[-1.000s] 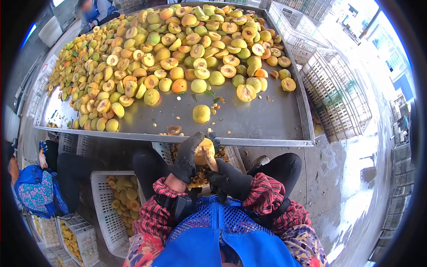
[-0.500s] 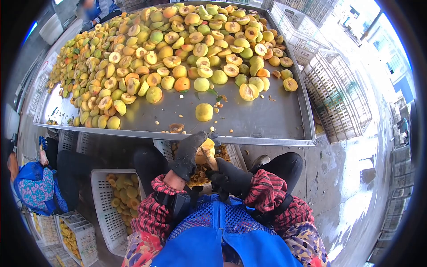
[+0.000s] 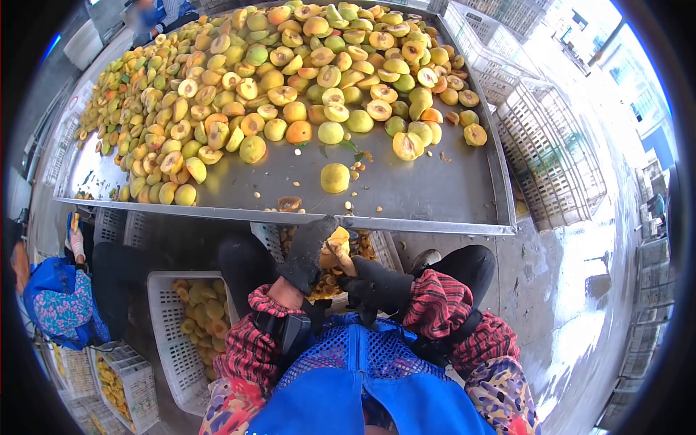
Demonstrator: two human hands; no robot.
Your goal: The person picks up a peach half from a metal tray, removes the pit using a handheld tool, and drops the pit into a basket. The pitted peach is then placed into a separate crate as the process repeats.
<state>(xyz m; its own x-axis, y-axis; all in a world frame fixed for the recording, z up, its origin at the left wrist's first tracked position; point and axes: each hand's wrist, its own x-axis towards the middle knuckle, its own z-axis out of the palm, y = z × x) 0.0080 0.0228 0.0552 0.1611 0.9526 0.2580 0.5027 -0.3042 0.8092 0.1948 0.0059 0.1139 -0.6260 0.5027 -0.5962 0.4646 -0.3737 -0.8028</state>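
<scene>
In a dark glove, my left hand [image 3: 307, 254] is closed around a yellow-orange fruit [image 3: 336, 239] just below the metal table's front edge. My right hand [image 3: 377, 286], also gloved, is closed and meets the fruit with its fingertips; a small tan piece or tool tip shows between them, too unclear to name. Beneath both hands is a crate of cut fruit [image 3: 326, 288], partly hidden. On the metal table [image 3: 435, 196] lies a large heap of halved fruit [image 3: 283, 94]. A single yellow fruit [image 3: 334, 178] sits near the front edge, with small pale kernels around it.
A white crate [image 3: 168, 341] with fruit halves stands left of my legs. Stacked white crates [image 3: 551, 152] are right of the table. Another person [image 3: 61, 297] sits at the left, and one more [image 3: 168, 14] is at the table's far left corner.
The view has shifted slightly. The person at the left has raised a hand, now with something orange in it. My hands keep nearly the same pose on the fruit.
</scene>
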